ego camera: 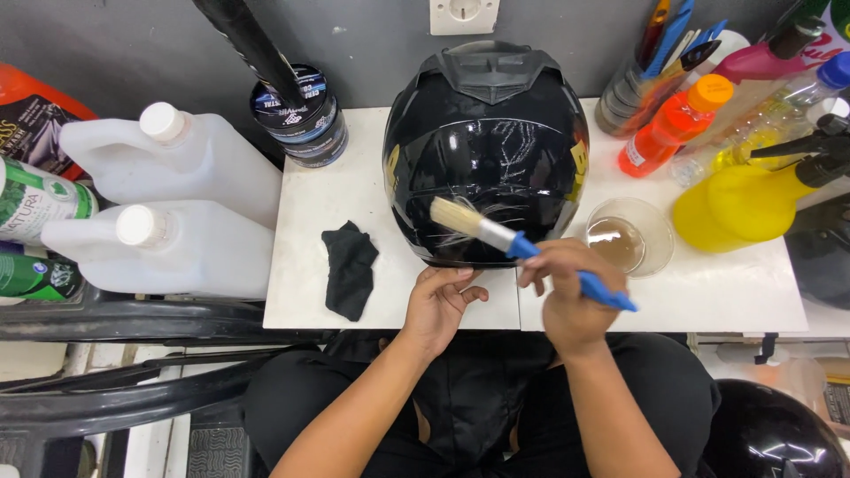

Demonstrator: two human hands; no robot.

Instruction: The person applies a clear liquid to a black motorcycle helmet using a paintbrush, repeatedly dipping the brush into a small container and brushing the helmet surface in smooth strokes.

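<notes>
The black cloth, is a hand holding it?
No, the black cloth lies alone on the white table, while the right hand holds the blue-handled brush and the left hand rests by the helmet.

Open white surface [310, 177] left of the black helmet [485, 150], only a black cloth [350, 268] there. Right side crowded: glass bowl [630, 235], yellow spray bottle [748, 199], orange bottle [675, 124].

Helmet-cleaning workshop, spray bottles [753, 199], jugs [168, 159]
</notes>
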